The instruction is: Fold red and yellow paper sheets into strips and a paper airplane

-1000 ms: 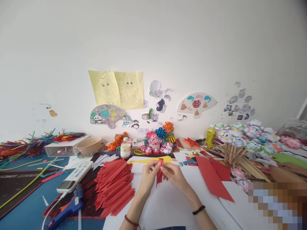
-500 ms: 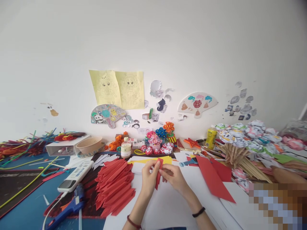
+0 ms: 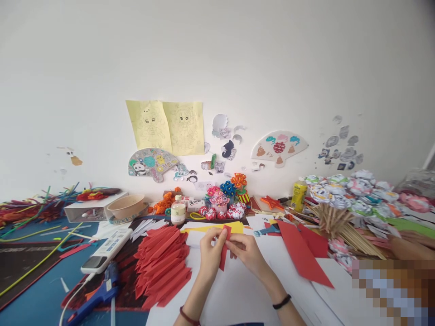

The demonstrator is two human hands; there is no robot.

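Narrow folded strip of red paper (image 3: 224,251) pinched between left hand (image 3: 211,249) and right hand (image 3: 245,250), fingertips closed on its upper end; long axis near upright, lower end hanging toward the white sheet (image 3: 234,290), equally near both

My left hand (image 3: 211,250) and right hand (image 3: 247,251) pinching a folded red paper strip (image 3: 224,253) between them above white sheets on the tabletop (image 3: 238,290), pile of folded red strips (image 3: 163,265) just left, blue glue gun (image 3: 97,294) near the front edge
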